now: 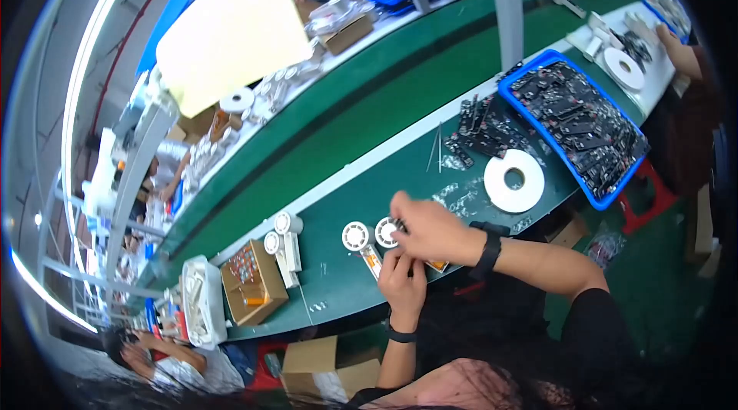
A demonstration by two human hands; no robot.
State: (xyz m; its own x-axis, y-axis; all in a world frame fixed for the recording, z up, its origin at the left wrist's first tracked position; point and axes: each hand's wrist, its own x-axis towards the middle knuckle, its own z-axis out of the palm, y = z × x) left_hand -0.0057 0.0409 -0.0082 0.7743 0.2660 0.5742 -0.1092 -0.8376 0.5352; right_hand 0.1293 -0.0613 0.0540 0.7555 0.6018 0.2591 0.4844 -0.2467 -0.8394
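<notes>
Both hands meet over the long green desk (346,202). Right hand (427,227) pinched on a small round white part with a handle (385,233), holding it still. Left hand (401,278) just below, fingers curled tight on a tiny piece too small to tell. Another same white round part (357,238) lying just left, ready. Big white tape roll (513,180) and blue plastic tray of black parts (582,125) up to the right, within easy reach.

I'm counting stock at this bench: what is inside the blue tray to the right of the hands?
The blue tray is heaped with small black parts, piled nearly to its rim. Their exact shape is too small to tell. The tray's bottom and anything lying beneath the pile are covered.
</notes>
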